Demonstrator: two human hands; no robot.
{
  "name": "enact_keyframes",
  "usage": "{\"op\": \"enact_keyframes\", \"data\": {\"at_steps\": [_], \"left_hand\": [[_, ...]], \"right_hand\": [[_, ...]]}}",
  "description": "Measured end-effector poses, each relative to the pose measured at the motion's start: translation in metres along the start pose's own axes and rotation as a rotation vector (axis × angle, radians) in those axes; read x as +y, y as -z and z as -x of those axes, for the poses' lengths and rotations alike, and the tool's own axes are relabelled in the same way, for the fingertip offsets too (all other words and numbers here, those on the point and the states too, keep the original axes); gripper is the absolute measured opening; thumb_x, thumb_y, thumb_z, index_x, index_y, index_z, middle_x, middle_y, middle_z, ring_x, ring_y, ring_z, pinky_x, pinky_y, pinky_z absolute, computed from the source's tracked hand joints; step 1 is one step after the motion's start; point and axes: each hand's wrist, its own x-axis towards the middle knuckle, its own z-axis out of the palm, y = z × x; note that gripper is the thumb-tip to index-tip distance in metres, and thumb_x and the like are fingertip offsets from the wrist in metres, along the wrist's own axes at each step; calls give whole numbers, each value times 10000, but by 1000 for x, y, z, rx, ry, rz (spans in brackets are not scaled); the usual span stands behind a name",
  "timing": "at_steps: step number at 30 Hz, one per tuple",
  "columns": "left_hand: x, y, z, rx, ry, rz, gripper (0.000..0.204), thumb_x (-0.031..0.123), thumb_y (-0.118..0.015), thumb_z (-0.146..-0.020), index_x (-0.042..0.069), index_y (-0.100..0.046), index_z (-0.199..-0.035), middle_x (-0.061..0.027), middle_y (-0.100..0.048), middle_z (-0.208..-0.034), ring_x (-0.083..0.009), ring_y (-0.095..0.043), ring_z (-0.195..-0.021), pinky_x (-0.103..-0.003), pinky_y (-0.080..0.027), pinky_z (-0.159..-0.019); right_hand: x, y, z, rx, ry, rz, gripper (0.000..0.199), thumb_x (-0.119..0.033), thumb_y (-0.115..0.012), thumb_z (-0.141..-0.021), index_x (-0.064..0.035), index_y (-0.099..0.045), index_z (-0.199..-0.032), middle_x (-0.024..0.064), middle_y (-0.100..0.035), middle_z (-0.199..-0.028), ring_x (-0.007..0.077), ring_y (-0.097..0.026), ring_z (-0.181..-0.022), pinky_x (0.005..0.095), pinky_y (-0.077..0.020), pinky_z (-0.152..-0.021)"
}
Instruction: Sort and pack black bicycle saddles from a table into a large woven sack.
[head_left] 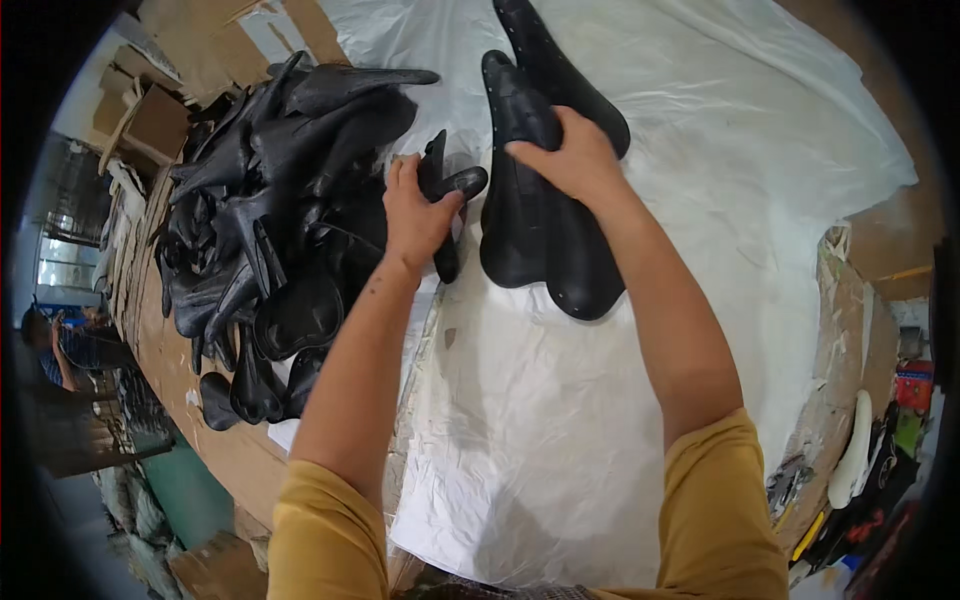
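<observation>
Crumpled white plastic sheeting [540, 440] covers part of the tabletop [225, 455], where the right hand [580, 158] clasps a smooth black saddle-shaped shell [588, 268] overlapping a similar black shell [512, 240]. Alongside, the left hand [417, 212] curls at a narrow black molded piece [467, 182], its grip unclear, near a jumbled heap of black shells [285, 180]; tugging snagged pieces could drag others loose.
</observation>
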Motion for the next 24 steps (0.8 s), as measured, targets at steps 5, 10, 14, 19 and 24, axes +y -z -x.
{"op": "enact_keyframes", "data": {"at_steps": [5,10,14,19,24], "left_hand": [[9,-6,-3,-599,70,-454,735,368,-782,-555,163,-527,-1213,-84,-526,-1197,-320,-442,-1135,-450,-345,-933],[29,3,-33,-974,136,-765,731,550,-725,-529,177,-598,-1145,-76,-598,-1106,-311,-461,-1115,-451,-344,-921],[21,37,-31,-1017,3,-832,716,587,-700,-552,158,-610,-1118,-110,-557,-1175,-314,-468,-1102,-405,-365,-931],[-20,165,-18,-929,568,260,606,182,-764,-650,107,-529,-1204,-26,-511,-1170,-173,-458,-1083,-311,-382,-906],[-107,279,-40,262,892,83,664,248,-705,-742,69,-385,-1296,-126,-466,-1254,-273,-465,-1128,-421,-375,-913]], "right_hand": [[-2,-12,-12,-60,20,269,928,-497,-747,-559,-53,-395,-1294,187,-570,-1120,305,-567,-1024,374,-446,-874],[-17,-21,-10,-136,-31,348,995,-514,-750,-546,-95,-322,-1340,142,-485,-1228,335,-462,-1144,413,-433,-899],[-7,-14,-12,-110,36,371,942,-433,-756,-560,-99,-325,-1328,135,-449,-1247,339,-453,-1101,431,-435,-874],[23,-3,5,-79,1,206,838,-349,-735,-571,-107,-373,-1287,149,-499,-1166,353,-464,-1079,438,-432,-878],[16,2,13,-135,-56,38,917,-431,-735,-560,-82,-354,-1317,185,-509,-1164,356,-519,-1038,397,-427,-900]]}}
